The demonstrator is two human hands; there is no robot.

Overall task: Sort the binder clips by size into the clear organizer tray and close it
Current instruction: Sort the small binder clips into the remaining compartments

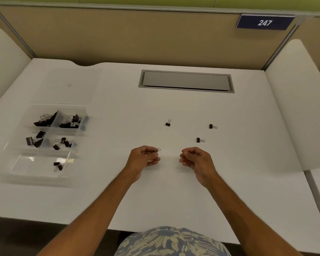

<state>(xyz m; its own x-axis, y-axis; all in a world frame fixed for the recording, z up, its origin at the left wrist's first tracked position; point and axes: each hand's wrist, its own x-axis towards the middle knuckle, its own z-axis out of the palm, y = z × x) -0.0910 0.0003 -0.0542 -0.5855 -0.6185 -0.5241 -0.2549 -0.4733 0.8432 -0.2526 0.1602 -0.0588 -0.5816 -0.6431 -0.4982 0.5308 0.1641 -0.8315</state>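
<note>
Pinching a small binder clip (157, 150), the left hand (144, 157) hovers over the bench (174, 191); the right hand (196, 157) is curled, apparently empty. Three small clips (200, 140) remain loose; the clear organizer tray (17, 169) at far left, mostly filled, lies open.

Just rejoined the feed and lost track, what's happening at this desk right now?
A person is sorting binder clips at a white desk. The left hand pinches a small clip just above the desk; the right hand is curled beside it, and I can't tell whether it holds anything. Three small clips still lie loose: one, another and a third. The clear organizer tray on the left already holds clips in several compartments, and its lid is lying open behind it.
</note>
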